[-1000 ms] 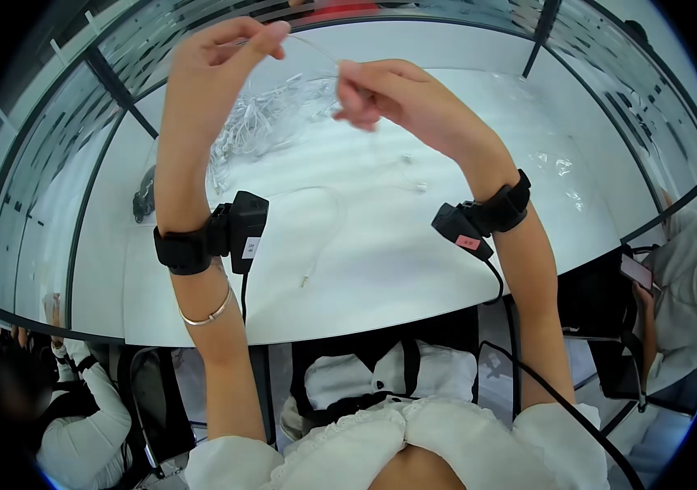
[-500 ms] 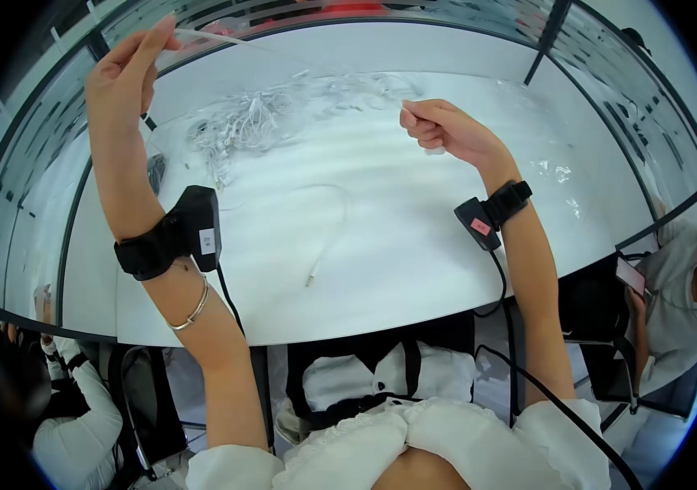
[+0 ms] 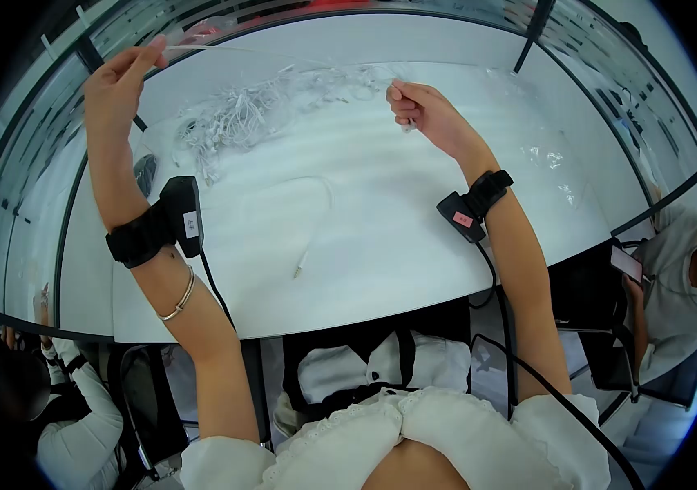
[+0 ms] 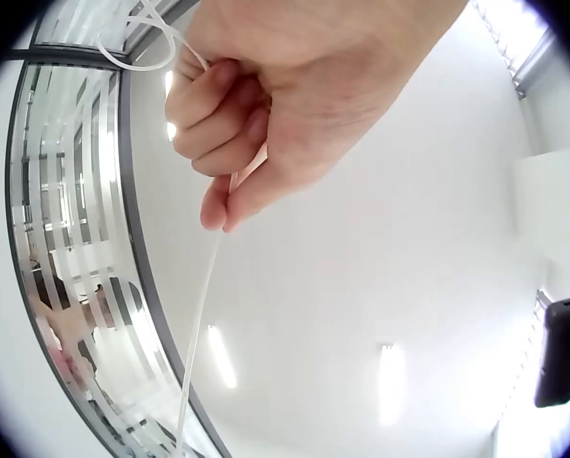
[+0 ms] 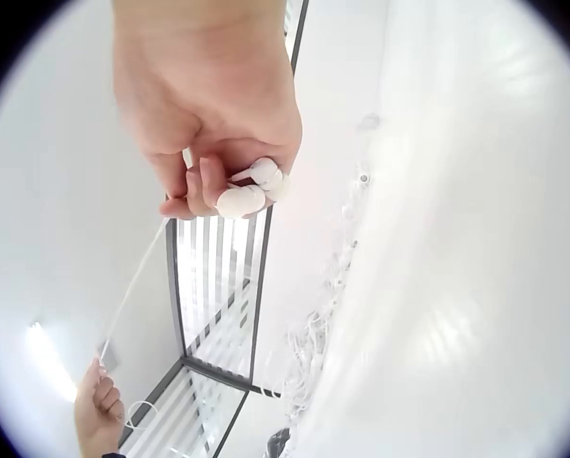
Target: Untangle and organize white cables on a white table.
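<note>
A pair of white earphones is held up over the table, their white cord drawn straight between the two hands. My left hand, raised at the upper left, pinches the cord between thumb and forefinger, the other fingers curled; a loop of cord trails behind them. At the right, my right hand grips the other end in curled fingers, and the white earbuds poke out beside the fingertips. Below, a thin cord curves across the white table in the head view, ending in a small plug.
A tangled heap of white cords spreads along the back left of the table. A dark bundle lies near the left edge, and clear plastic at the right. Glass-topped partitions surround the table. A seated person is at the right.
My hands have moved apart from close together, the left going left and the right going right, pulling the cord out straight. Over the last half second they have shifted only slightly.
</note>
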Demonstrator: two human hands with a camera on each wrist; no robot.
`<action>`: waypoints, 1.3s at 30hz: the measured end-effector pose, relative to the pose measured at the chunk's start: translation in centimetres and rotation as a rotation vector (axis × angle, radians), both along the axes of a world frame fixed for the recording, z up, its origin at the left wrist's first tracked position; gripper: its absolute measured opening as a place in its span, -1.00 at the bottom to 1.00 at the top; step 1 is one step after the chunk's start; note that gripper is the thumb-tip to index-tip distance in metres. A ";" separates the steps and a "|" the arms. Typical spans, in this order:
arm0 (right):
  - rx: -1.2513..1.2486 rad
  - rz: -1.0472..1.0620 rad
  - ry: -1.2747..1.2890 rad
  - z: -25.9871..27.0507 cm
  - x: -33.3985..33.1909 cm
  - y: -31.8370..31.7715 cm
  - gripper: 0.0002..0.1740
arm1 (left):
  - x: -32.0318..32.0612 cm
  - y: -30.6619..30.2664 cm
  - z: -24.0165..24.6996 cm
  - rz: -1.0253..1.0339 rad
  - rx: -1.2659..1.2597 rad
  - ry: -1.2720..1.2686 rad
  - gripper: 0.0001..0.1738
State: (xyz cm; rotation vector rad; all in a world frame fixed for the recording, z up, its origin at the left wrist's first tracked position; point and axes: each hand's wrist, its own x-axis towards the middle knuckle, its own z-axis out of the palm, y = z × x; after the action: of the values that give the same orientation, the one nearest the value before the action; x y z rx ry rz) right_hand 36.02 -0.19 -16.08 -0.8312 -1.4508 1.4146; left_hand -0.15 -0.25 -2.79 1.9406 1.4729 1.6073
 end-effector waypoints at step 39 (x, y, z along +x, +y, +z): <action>0.421 0.076 -0.842 0.2 -6.1 -4.8 -0.56 | -8.6 1.6 -0.6 0.631 0.007 0.351 -0.44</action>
State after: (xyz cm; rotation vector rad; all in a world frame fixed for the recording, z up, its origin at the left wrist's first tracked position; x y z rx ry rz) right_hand 29.96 -5.00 -15.91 -1.1609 -2.3247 0.7529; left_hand -8.75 1.36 -3.36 1.9464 2.4098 1.5165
